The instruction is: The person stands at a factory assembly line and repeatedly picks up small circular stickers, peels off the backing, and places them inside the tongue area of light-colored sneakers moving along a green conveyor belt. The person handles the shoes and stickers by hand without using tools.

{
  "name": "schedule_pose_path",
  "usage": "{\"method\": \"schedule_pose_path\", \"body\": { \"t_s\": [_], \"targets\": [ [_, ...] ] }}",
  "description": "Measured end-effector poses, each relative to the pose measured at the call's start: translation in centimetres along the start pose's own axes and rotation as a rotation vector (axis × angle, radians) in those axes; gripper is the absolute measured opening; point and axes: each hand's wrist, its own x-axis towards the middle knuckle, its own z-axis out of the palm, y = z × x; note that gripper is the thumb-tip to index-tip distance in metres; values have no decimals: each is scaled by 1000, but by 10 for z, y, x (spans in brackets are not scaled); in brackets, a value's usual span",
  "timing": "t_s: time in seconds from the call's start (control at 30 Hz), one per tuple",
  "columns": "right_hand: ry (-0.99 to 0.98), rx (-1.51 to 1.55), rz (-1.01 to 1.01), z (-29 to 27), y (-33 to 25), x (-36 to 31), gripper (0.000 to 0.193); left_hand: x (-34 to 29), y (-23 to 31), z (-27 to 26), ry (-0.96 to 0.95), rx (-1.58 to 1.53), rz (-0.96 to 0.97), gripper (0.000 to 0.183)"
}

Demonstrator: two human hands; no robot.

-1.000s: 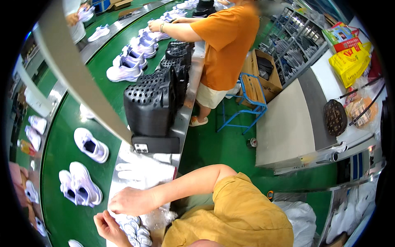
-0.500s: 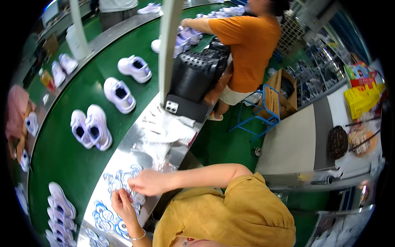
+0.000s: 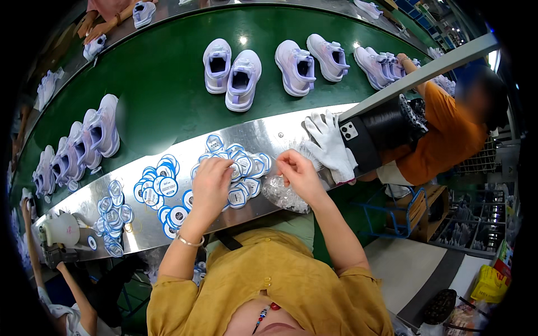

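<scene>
Above a pile of round blue-and-white tags [image 3: 246, 166] on the metal ledge, my left hand [image 3: 212, 187] has its fingers curled together. Whatever its fingertips hold, if anything, cannot be made out. My right hand [image 3: 301, 176] is at the pile's right side, thumb and fingers pinched; nothing nameable shows between them. Just below that hand lies a clear plastic bag [image 3: 286, 194]. More round tags [image 3: 157, 182] are spread left of my left hand, and a further cluster of tags [image 3: 113, 215] lies farther left.
Beyond the ledge, the green conveyor belt [image 3: 168, 95] carries pale lilac sneakers [image 3: 244, 78]. White gloves [image 3: 330, 143] lie beside a phone [image 3: 348, 130] near a slanted post [image 3: 420, 75]. A co-worker in orange [image 3: 445, 134] stands at right; another person's hands [image 3: 103, 28] handle shoes at upper left.
My view has swung round to the right, bringing the belt across the top. My hands have moved apart, the right one now beside the tag pile. The sneakers sit elsewhere in view.
</scene>
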Motion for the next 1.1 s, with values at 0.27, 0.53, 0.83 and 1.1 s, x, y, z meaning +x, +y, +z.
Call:
{"method": "schedule_pose_path", "body": {
  "t_s": [0.27,0.53,0.83,1.1],
  "targets": [
    [136,-208,-173,1,43,19,12,35,-16,34,-297,59,8,27],
    [110,-131,-190,-10,21,19,14,61,-26,29,-409,-319,-266,13],
    [139,-97,-205,-1,30,22,15,61,-9,5,-346,-132,-34,6],
    [-123,783,305,29,2,6,16,22,32,5,125,37,328,24]
  ]
}}
